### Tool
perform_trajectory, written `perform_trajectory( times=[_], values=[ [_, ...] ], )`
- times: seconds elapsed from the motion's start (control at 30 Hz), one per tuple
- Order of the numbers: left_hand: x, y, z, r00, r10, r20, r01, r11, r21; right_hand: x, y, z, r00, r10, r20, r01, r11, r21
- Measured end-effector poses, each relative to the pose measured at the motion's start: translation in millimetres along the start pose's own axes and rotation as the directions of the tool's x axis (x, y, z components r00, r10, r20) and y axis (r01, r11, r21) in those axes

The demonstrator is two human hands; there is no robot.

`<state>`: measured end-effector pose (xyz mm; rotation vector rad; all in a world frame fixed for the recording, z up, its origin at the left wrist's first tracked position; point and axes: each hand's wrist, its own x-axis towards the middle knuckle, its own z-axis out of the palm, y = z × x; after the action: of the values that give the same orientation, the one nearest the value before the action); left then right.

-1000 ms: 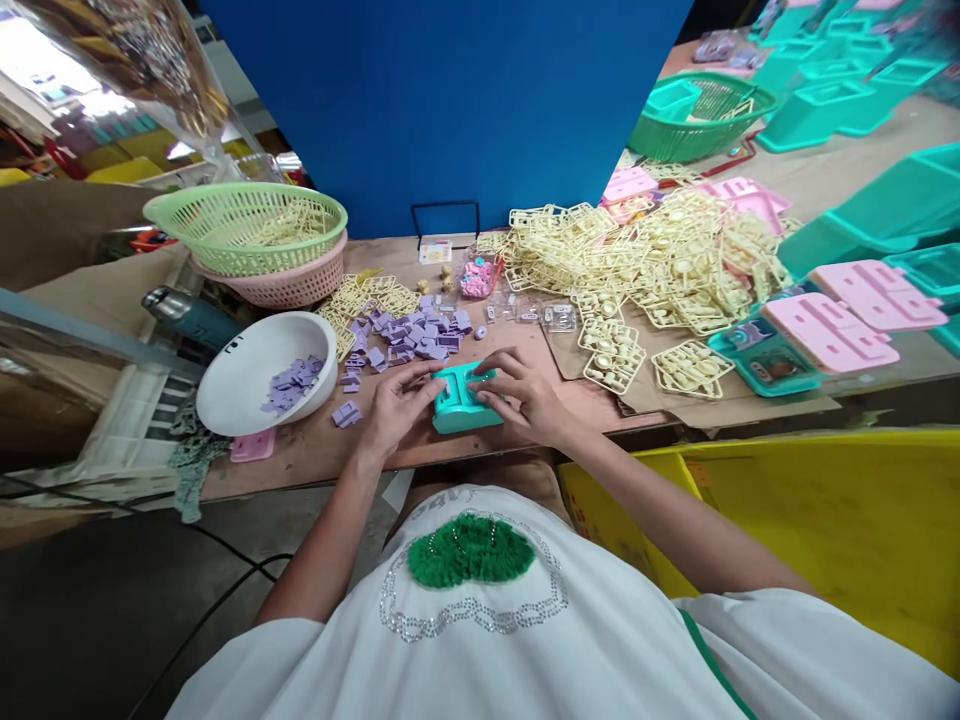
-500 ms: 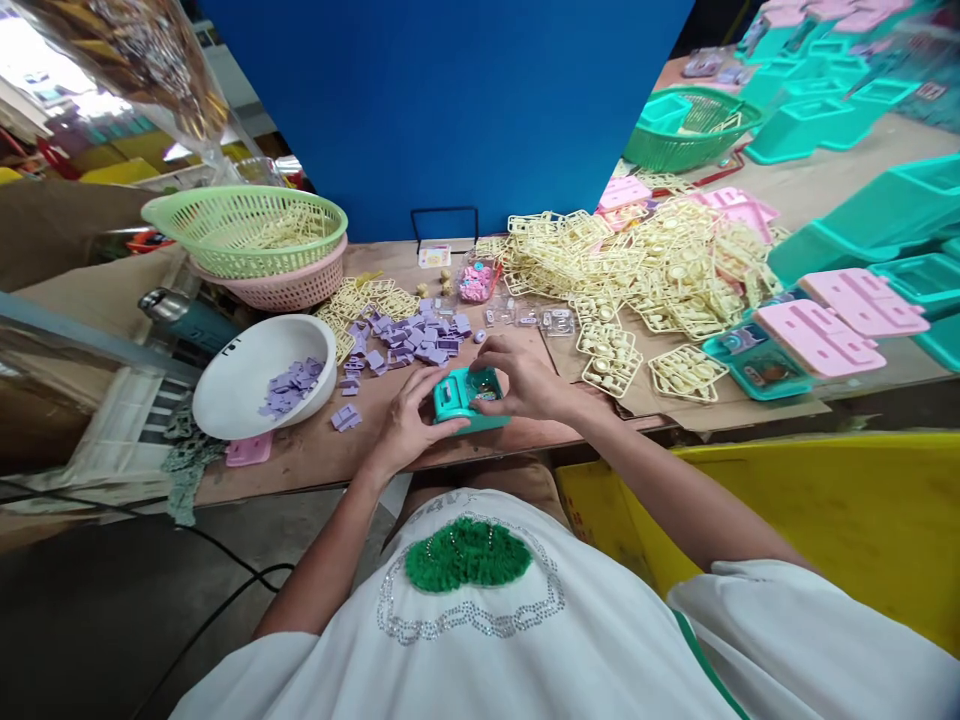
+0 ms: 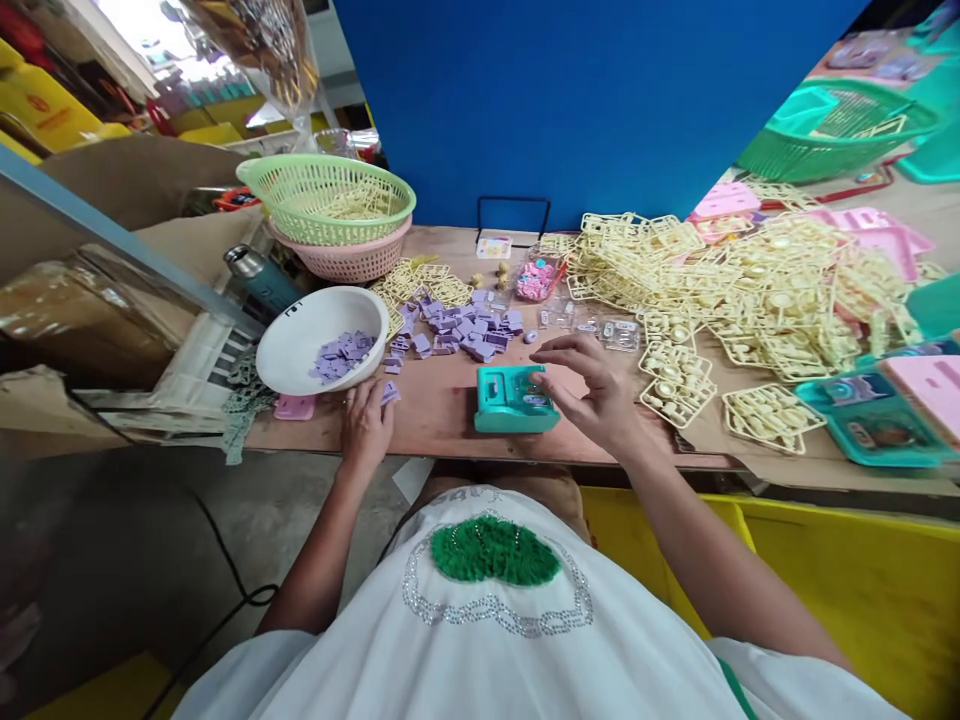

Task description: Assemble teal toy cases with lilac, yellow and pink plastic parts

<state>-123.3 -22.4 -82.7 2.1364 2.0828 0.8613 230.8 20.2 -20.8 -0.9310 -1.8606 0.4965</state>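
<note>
A small turquoise plastic box (image 3: pixel 517 402) sits near the table's front edge, its compartments facing up and little parts inside one of them. Over its right end hovers my right hand (image 3: pixel 592 395), thumb and fingers apart with nothing seen between them. My left hand (image 3: pixel 367 425) rests on the table just below the white bowl (image 3: pixel 289 345), fingers stretched forward. Beside its fingertips lies a small purple plastic piece (image 3: pixel 390 392); whether they touch is unclear. More purple pieces (image 3: pixel 346 357) are in the bowl, and a loose heap of purple pieces (image 3: pixel 472 328) lies behind the box.
Cream part frames (image 3: pixel 675 265) pile up at the back right. Stacked green (image 3: pixel 337 225) and pink (image 3: pixel 341 262) baskets stand back left, near a bottle (image 3: pixel 262 280). Clear small packs (image 3: pixel 619 333) and a tub of pink bits (image 3: pixel 536 281) lie behind the box. A blue panel (image 3: pixel 585 100) closes the back.
My left hand has let go of the turquoise box and moved left toward the bowl. My right hand has lifted off the box and its fingers have spread. The view has turned left.
</note>
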Motion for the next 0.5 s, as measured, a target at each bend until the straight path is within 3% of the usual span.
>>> perform_trajectory(
  times=[0.13, 0.27, 0.5],
  values=[
    [2.6, -2.4, 9.6, 0.999, -0.026, -0.025, 0.025, 0.998, -0.058, 3.2, -11.0, 4.4, 0.999, -0.014, -0.038, 0.014, 1.0, 0.004],
    [12.0, 9.6, 11.8, 0.999, 0.039, -0.025, -0.042, 0.992, -0.123, -1.8, -14.0, 5.9, 0.999, -0.022, -0.039, 0.021, 1.0, -0.012],
    [65.7, 51.6, 23.0, 0.984, 0.169, 0.046, -0.148, 0.941, -0.303, -3.2, -18.8, 13.3, 0.996, -0.077, -0.041, 0.077, 0.997, 0.0]
  ],
)
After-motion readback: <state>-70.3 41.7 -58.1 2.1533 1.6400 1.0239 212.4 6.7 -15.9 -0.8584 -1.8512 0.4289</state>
